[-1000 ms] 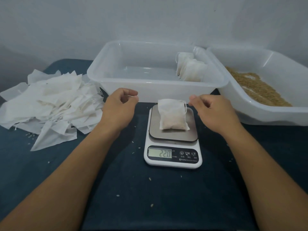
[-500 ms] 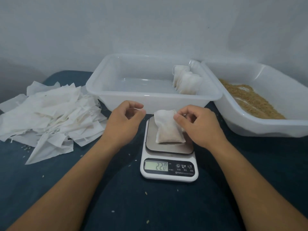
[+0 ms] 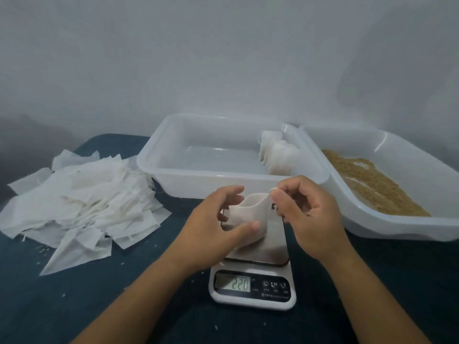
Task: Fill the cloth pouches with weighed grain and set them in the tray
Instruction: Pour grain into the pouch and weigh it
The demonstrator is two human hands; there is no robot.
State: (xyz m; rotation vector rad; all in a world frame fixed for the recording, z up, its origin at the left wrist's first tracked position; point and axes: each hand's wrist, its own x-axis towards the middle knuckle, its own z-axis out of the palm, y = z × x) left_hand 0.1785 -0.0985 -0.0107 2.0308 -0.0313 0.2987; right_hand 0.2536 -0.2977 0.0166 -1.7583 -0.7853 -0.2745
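Pouch point(image 3: 248, 225) in hand at centre frame, over the plate of the scale point(image 3: 253, 276), whose display reads 220: the step looks to be closing the weighed pouch before it goes to the tray point(image 3: 223, 181) just above. The left hand point(image 3: 218, 227) curls round the pouch's body, thumb pressed on its front; the right hand point(image 3: 305, 214) pinches the pouch's upper right corner between thumb and forefinger, perhaps at a drawstring, though the string is too fine to make out. The next move likely calls for drawing the mouth tight without spilling, then lifting the pouch over the tray's near wall to join the filled pouches point(image 3: 278, 155) at its right end. Whether the pouch rests on the plate is hidden by the hands. The grain bin point(image 3: 397, 219) is cut off at the right edge; empty pouches point(image 3: 79, 209) lie heaped at left.
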